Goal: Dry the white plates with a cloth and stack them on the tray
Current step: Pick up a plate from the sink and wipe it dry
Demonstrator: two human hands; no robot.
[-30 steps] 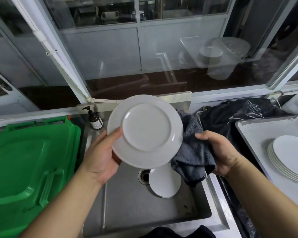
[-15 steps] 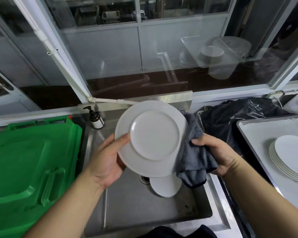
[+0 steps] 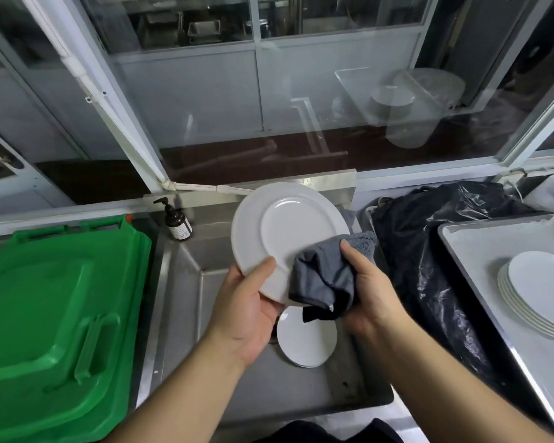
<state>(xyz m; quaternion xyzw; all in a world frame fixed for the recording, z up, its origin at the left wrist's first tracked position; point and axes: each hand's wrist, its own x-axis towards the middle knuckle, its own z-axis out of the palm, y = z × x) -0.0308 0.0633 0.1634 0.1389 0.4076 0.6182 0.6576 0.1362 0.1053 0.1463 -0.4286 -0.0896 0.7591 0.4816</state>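
Left hand (image 3: 247, 310) holds a white plate (image 3: 282, 238) tilted up over the sink (image 3: 186, 314), underside toward the camera; the thumb lies across the near rim of the plate and the other fingers are hidden behind it, so only the thumb's grip can be confirmed. Right hand (image 3: 370, 294) grips a bunched grey cloth (image 3: 327, 276), fingers curled round it, thumb on top; the cloth is pressed against the lower right part of the plate, just right of the left thumb, and wraps over the plate's edge with a fold showing behind it. A dark corner of the cloth hangs below the right fingers. Directly beneath both hands, on the sink floor, lies a second white plate (image 3: 306, 340), flat, partly covered by the hands and the cloth. Well to the right of the right fingers, a tray (image 3: 480, 251) sits on the counter and carries a stack of white plates (image 3: 538, 295), the stack apart from the held plate. Between the tray and the right hand lies a black plastic bag (image 3: 429, 251). Left of the left fingers, beside the sink, a green plastic lid (image 3: 52, 314). Beyond the left fingers, at the sink's back corner, a brown pump bottle (image 3: 176, 220) stands upright.
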